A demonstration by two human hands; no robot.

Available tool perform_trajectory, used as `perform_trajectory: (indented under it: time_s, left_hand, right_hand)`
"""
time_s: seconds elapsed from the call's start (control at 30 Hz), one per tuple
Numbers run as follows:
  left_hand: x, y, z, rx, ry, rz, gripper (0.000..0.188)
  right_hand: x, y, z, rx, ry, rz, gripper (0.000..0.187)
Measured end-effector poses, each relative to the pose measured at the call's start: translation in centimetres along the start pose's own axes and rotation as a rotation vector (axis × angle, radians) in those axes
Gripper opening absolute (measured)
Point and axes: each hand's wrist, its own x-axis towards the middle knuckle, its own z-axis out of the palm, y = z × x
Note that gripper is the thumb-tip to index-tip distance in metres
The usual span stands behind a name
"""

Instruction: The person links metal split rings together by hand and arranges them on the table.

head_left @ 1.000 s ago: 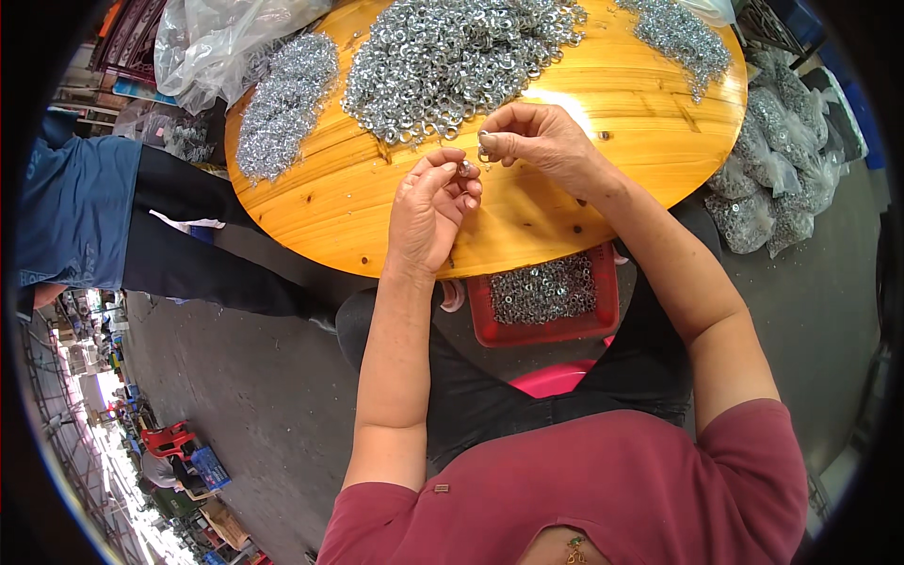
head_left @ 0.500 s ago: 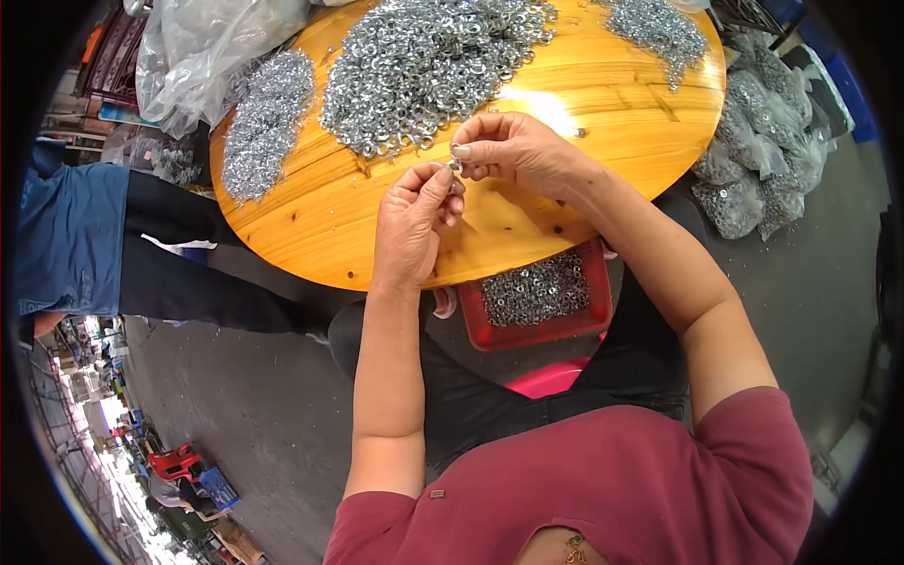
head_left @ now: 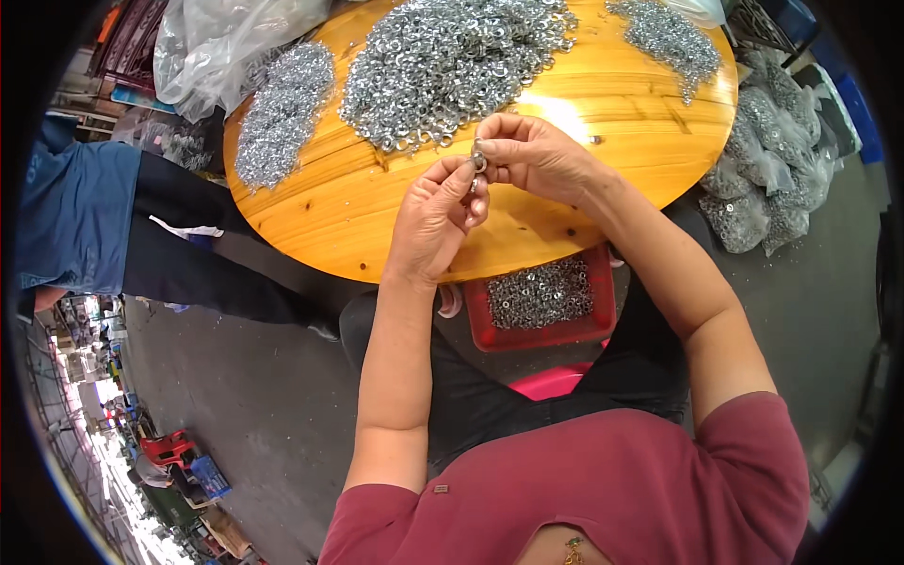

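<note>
My left hand [head_left: 435, 215] and my right hand [head_left: 539, 162] meet above the wooden table, fingertips almost touching. Pinched between both sets of fingers is a small silvery metal ring [head_left: 479, 163], partly covered by the fingertips. A glint of metal also shows at the left fingers, too small to make out. Just beyond the hands lies a big heap of loose metal rings [head_left: 452, 71]. Under the near table edge, below my hands, a red plastic tray [head_left: 482, 331] holds many similar small metal pieces.
Smaller piles of fine metal parts lie on the round wooden table [head_left: 325, 231]: a left pile [head_left: 284, 118] and a right pile [head_left: 673, 47]. Clear plastic sheeting [head_left: 221, 52] drapes the far left edge. Filled plastic bags [head_left: 767, 169] stand right. Another person's dark-trousered leg [head_left: 212, 273] extends at left.
Both hands still pinch together over the table, and the ring between them shows more plainly. The whole view has shifted slightly, so table and hands appear farther right.
</note>
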Motion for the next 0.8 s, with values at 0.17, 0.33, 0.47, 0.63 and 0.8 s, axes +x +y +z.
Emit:
perform_trajectory:
  time_s: [0.17, 0.33, 0.47, 0.63, 0.8]
  left_hand:
    - [0.2, -0.1, -0.3, -0.011, -0.013, -0.010, 0.010]
    - [0.0, -0.2, -0.2, -0.023, -0.004, 0.066, 0.009]
    - [0.3, -0.9, -0.1, -0.001, 0.102, 0.107, 0.009]
    - [0.7, -0.4, -0.3, -0.248, -0.047, -0.034, 0.008]
    - [0.8, -0.3, -0.3, -0.111, 0.092, 0.051, 0.009]
  right_hand:
    - [0.0, 0.5, 0.2, -0.143, -0.029, -0.084, 0.009]
    - [0.2, 1.1, 0.0, -0.044, -0.019, -0.099, 0.009]
    - [0.1, 1.3, 0.1, -0.361, 0.100, -0.273, 0.008]
    - [0.0, 0.7, 1.2, -0.182, 0.064, -0.235, 0.008]
    - [0.2, 0.8, 0.5, -0.672, 0.167, -0.401, 0.008]
